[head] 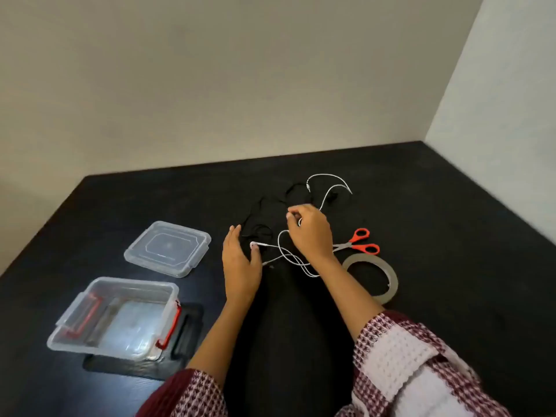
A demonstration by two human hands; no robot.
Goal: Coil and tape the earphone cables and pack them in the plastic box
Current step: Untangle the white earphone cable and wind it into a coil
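Observation:
A white earphone cable [293, 257] lies loosely tangled on the black table, its far end looping away to the plug. A black earphone cable [261, 214] lies beside it, hard to see against the dark surface. My right hand [310, 231] pinches a part of the white cable at its fingertips. My left hand [240, 260] rests just left of the cables with fingers spread, its thumb touching a white earbud [253, 244]. The clear plastic box [75, 341] with red latches stands uncovered at the near left. A roll of tape [391, 278] lies to the right.
The box's clear lid [168, 248] lies flat behind the box. Orange-handled scissors [359, 244] lie behind the tape roll, partly under my right wrist. A black pad [186, 329] sits under the box. Walls close off the table's far and right edges.

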